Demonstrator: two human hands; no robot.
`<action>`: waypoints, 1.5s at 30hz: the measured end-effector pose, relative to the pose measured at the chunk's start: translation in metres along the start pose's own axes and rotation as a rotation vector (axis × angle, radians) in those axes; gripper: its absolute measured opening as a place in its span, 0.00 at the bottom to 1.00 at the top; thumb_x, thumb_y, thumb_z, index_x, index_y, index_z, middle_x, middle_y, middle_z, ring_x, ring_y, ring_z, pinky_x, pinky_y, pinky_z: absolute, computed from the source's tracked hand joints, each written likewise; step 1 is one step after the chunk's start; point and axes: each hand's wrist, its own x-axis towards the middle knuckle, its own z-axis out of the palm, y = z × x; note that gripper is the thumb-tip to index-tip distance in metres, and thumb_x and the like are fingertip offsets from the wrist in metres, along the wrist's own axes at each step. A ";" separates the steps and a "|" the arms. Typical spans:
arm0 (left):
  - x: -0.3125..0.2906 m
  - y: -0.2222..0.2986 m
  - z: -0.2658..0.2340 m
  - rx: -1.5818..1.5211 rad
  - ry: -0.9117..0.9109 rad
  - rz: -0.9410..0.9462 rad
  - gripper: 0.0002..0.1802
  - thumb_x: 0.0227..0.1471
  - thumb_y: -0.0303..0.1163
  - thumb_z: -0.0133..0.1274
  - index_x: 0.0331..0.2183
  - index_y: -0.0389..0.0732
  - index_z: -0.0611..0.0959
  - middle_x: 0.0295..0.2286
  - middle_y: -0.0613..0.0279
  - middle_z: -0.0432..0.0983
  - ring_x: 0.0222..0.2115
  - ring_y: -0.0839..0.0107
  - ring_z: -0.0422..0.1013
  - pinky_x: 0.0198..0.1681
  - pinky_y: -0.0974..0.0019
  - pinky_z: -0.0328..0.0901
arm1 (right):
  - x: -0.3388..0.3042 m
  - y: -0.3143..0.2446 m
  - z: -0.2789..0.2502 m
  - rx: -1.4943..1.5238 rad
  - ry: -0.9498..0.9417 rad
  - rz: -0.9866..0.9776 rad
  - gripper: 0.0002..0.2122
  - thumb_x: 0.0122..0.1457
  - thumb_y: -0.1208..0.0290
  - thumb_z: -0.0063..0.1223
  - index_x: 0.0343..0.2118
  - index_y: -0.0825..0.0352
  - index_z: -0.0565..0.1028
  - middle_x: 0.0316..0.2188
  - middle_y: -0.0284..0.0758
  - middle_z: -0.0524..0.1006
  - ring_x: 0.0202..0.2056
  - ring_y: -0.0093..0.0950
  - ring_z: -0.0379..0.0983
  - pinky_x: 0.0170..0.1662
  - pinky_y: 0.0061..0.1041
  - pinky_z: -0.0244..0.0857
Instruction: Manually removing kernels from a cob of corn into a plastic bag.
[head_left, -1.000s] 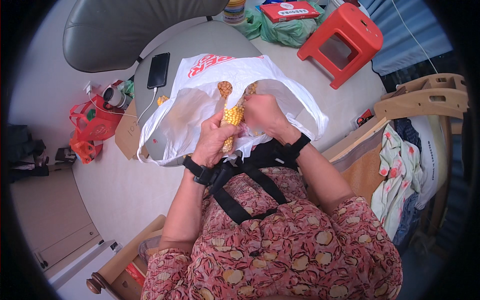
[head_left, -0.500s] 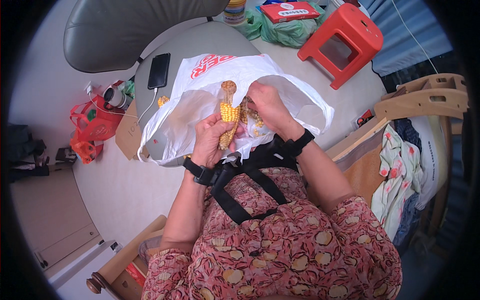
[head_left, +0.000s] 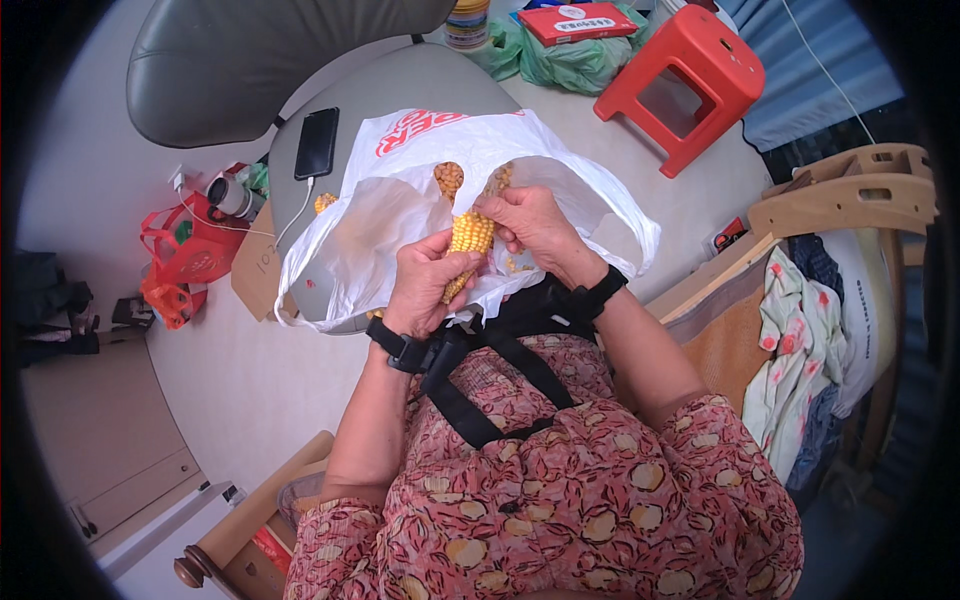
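My left hand (head_left: 428,282) is wrapped round the lower part of a yellow corn cob (head_left: 471,235), its thumb lying across the kernels. At the cob's upper end my right hand (head_left: 535,228) is closed, thumb and fingers pressed on it. Both hands are over the mouth of a white plastic bag (head_left: 350,235) with red print. Inside the bag, a brownish cob end (head_left: 448,180) shows beyond the held cob. Another cob (head_left: 497,180) is partly covered by white plastic just past my right fingers. Some loose kernels (head_left: 519,264) lie beneath my right hand.
The bag rests on a grey chair seat (head_left: 400,85), along with a black phone (head_left: 317,143) on a white cable and a small corn piece (head_left: 324,203). A red stool (head_left: 690,80) stands at the far right. Red bags (head_left: 190,245) are on the left.
My right hand has come left and down from beside the cob onto its upper end. The held cob has tilted rightward, and a cob now shows beyond my right fingers.
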 end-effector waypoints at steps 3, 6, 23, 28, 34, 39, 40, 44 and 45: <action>0.000 0.002 0.000 -0.022 0.002 -0.038 0.15 0.46 0.22 0.52 0.39 0.29 0.75 0.21 0.60 0.72 0.14 0.81 0.65 0.09 0.80 0.56 | 0.000 0.000 -0.001 0.030 -0.008 0.018 0.14 0.52 0.64 0.56 0.24 0.74 0.74 0.13 0.27 0.68 0.12 0.13 0.61 0.13 0.13 0.54; 0.000 0.003 0.000 -0.036 0.001 -0.062 0.15 0.46 0.22 0.52 0.39 0.29 0.75 0.22 0.60 0.73 0.13 0.81 0.65 0.09 0.81 0.56 | 0.003 0.004 -0.005 0.127 -0.052 0.022 0.12 0.52 0.68 0.55 0.25 0.75 0.74 0.13 0.28 0.68 0.12 0.14 0.62 0.13 0.13 0.55; 0.004 0.001 -0.005 -0.136 -0.053 -0.061 0.14 0.52 0.28 0.48 0.39 0.29 0.73 0.26 0.53 0.75 0.19 0.74 0.72 0.09 0.79 0.60 | 0.005 0.003 0.004 0.308 0.063 0.080 0.11 0.55 0.68 0.51 0.24 0.73 0.72 0.15 0.29 0.67 0.13 0.15 0.62 0.13 0.13 0.58; 0.003 0.001 -0.004 -0.130 -0.075 -0.050 0.14 0.53 0.30 0.47 0.39 0.29 0.73 0.27 0.52 0.75 0.20 0.73 0.72 0.10 0.79 0.61 | 0.005 0.007 -0.001 0.184 -0.030 0.085 0.13 0.54 0.65 0.54 0.26 0.73 0.73 0.14 0.28 0.67 0.12 0.14 0.61 0.12 0.12 0.56; 0.004 0.000 -0.006 -0.076 -0.058 -0.103 0.12 0.52 0.30 0.50 0.35 0.31 0.74 0.25 0.54 0.75 0.16 0.77 0.70 0.10 0.80 0.59 | 0.006 0.007 -0.004 0.223 -0.068 0.105 0.11 0.53 0.69 0.55 0.26 0.75 0.73 0.14 0.28 0.68 0.12 0.15 0.62 0.12 0.13 0.57; 0.004 0.000 -0.008 -0.124 -0.084 -0.108 0.13 0.52 0.30 0.51 0.35 0.30 0.74 0.24 0.55 0.75 0.15 0.76 0.70 0.11 0.79 0.61 | 0.004 0.006 -0.004 0.290 -0.037 0.112 0.08 0.53 0.73 0.51 0.26 0.75 0.73 0.15 0.30 0.69 0.14 0.16 0.64 0.13 0.15 0.60; 0.005 0.000 -0.007 -0.123 -0.084 -0.108 0.13 0.52 0.30 0.51 0.35 0.30 0.74 0.24 0.55 0.75 0.15 0.76 0.70 0.11 0.79 0.61 | 0.006 0.008 -0.005 0.296 -0.021 0.115 0.08 0.54 0.73 0.50 0.27 0.74 0.72 0.17 0.31 0.69 0.15 0.16 0.64 0.14 0.16 0.61; 0.008 -0.005 -0.004 -0.212 -0.062 -0.052 0.15 0.52 0.30 0.50 0.38 0.27 0.74 0.28 0.53 0.74 0.21 0.71 0.72 0.14 0.74 0.67 | 0.005 0.004 -0.001 0.365 0.018 0.118 0.10 0.56 0.68 0.48 0.29 0.72 0.72 0.22 0.31 0.71 0.17 0.16 0.65 0.15 0.16 0.62; 0.009 -0.007 -0.004 -0.242 -0.026 -0.014 0.16 0.52 0.30 0.49 0.39 0.27 0.73 0.29 0.52 0.74 0.24 0.68 0.73 0.15 0.73 0.68 | 0.003 0.002 0.001 0.365 0.017 0.118 0.10 0.56 0.68 0.48 0.29 0.72 0.72 0.22 0.31 0.71 0.17 0.16 0.65 0.15 0.16 0.62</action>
